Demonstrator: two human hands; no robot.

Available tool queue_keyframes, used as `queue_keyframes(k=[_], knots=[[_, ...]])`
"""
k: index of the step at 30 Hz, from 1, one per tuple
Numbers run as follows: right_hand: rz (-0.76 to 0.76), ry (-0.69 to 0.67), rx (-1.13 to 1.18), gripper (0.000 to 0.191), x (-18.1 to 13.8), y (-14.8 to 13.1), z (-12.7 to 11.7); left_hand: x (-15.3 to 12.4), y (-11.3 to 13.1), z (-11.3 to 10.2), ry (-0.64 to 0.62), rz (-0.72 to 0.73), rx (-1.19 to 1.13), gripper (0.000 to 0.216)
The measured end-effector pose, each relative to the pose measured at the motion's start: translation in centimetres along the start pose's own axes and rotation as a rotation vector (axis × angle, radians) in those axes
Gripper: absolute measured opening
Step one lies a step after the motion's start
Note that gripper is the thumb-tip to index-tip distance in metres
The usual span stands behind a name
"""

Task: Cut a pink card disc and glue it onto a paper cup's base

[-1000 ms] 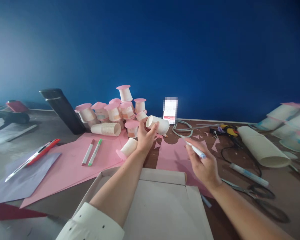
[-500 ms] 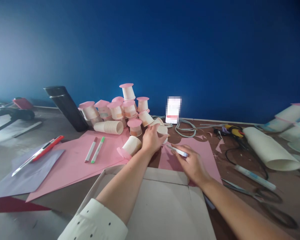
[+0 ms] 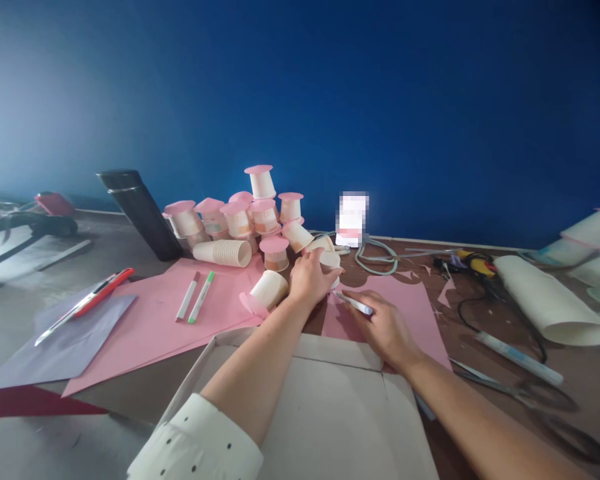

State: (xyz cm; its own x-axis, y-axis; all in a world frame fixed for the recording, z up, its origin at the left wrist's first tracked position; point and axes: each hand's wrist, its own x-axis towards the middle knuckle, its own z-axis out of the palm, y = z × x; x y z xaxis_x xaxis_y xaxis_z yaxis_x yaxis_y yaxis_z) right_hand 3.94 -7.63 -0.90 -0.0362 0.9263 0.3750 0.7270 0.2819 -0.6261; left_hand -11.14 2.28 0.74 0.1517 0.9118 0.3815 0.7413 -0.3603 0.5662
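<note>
My left hand is closed around a white paper cup, which stands at the left edge of a pink paper sheet. In my right hand is a marker pen with a white barrel, its tip at the foot of the cup. The exact contact of the tip with the paper is too small to make out. Left of my left hand a cup with a pink paper piece lies on its side. Behind it, several cups topped with pink discs stand grouped and stacked.
A cardboard box lid lies under my forearms. At left are a black flask, a red cutter, two markers and more pink sheets. Scissors, a glue stick, a paper roll and cables lie right and behind.
The whole view has shifted slightly, so things appear a little farther right. Both hands keep their holds on the cup and the marker pen, with little visible movement.
</note>
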Motion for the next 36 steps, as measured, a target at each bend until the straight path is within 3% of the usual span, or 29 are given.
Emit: queue_keyframes(k=[36], knots=[[-0.104,-0.074,-0.045,0.029,-0.1,0.6,0.3,-0.1,0.3,-0.3,-0.027,-0.022,0.077,0.059]])
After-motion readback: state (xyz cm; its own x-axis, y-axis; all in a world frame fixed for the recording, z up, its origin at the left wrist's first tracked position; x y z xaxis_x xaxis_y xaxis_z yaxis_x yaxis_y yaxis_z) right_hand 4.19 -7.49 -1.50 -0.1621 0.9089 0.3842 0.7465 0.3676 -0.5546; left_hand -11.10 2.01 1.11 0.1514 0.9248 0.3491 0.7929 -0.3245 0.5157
